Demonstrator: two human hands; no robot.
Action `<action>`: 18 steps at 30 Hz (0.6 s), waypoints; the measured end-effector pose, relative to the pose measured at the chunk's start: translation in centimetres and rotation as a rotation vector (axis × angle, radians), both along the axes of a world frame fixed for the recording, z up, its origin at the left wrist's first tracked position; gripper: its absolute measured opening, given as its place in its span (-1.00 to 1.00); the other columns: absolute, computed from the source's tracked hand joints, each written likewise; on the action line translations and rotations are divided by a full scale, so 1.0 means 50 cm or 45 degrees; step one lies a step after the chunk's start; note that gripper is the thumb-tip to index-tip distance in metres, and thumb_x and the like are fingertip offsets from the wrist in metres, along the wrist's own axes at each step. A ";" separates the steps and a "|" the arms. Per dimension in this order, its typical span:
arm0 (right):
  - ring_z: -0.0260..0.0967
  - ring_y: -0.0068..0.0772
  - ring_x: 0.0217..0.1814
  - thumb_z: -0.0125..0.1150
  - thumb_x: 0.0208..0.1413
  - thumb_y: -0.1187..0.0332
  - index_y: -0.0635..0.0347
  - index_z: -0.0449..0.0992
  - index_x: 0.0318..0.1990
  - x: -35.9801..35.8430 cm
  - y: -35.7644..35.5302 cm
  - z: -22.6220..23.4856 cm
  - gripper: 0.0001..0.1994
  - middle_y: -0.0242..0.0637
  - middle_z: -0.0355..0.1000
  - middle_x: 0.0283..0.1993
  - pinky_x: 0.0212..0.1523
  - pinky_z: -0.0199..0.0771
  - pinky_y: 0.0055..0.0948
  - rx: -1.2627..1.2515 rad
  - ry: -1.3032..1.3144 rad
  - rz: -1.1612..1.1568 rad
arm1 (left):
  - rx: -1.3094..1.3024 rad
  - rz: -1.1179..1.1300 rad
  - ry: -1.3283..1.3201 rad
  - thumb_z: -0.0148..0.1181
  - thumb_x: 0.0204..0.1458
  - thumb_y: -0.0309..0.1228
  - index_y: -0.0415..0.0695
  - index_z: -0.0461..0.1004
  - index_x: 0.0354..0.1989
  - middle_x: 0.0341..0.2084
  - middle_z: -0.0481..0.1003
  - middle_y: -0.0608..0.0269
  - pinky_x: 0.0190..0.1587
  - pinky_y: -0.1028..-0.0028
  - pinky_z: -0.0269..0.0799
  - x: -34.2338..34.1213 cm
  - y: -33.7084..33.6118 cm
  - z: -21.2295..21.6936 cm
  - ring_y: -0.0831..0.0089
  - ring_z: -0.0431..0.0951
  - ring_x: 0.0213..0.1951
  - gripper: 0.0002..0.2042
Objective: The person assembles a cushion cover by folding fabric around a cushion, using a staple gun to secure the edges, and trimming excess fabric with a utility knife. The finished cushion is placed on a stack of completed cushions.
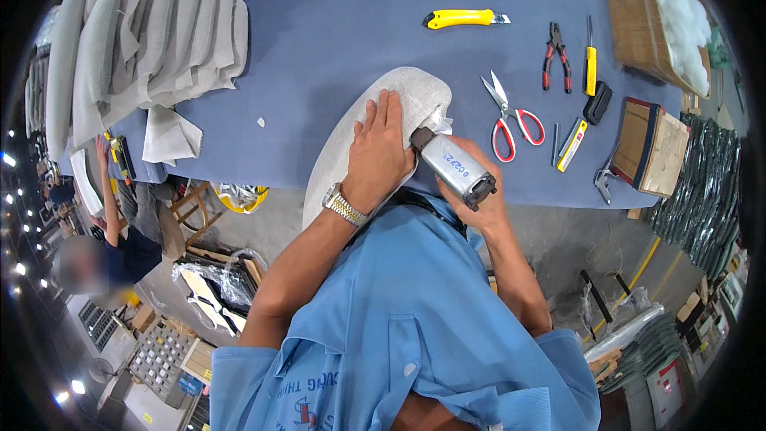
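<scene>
L hand flat, unclenched on grey pad, R grip round silver tool, prob. best pressed sq. w/ L hand clear.

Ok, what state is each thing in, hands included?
Left hand: flat on grey padded piece.
Right hand: closed around silver tool.
Scissors: blades parted.
Yellow utility knife: blade out.
Pliers: handles spread.
Cardboard box: open, white stuffing showing.
Grey padded covers: piled, overlapping.
</scene>
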State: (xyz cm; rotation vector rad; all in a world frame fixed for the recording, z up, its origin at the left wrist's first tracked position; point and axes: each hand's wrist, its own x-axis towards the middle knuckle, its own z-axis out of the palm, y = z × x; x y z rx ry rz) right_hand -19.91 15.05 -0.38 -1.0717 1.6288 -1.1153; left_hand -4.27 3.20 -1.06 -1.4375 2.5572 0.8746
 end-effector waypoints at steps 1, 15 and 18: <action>0.57 -0.37 0.01 0.37 -0.02 0.55 0.34 0.51 0.14 0.003 0.003 0.001 -0.52 -0.12 0.58 0.02 0.05 0.52 -0.42 -0.007 0.026 0.004 | 0.009 0.006 0.007 0.33 -0.05 -0.52 -0.34 0.05 0.44 0.41 0.17 -0.29 0.32 -0.05 0.34 0.002 0.000 0.001 -0.24 0.20 0.42 -0.16; 0.60 -0.03 0.11 0.40 -0.11 0.48 0.24 0.46 0.21 -0.016 0.002 0.015 -0.39 -0.06 0.57 0.09 0.08 0.56 -0.32 0.099 -0.043 0.163 | 0.115 -0.012 0.055 0.34 -0.08 -0.49 -0.41 0.04 0.46 0.44 0.11 -0.32 0.33 -0.23 0.23 0.009 -0.003 0.011 -0.26 0.16 0.44 -0.12; 0.62 -0.06 0.06 0.39 -0.11 0.46 0.25 0.46 0.20 -0.007 -0.007 0.023 -0.40 -0.10 0.58 0.06 0.04 0.56 -0.35 0.195 -0.024 0.153 | 0.117 0.005 0.058 0.33 -0.09 -0.51 -0.36 0.03 0.48 0.46 0.06 -0.32 0.33 -0.26 0.22 0.007 -0.007 -0.007 -0.27 0.12 0.45 -0.11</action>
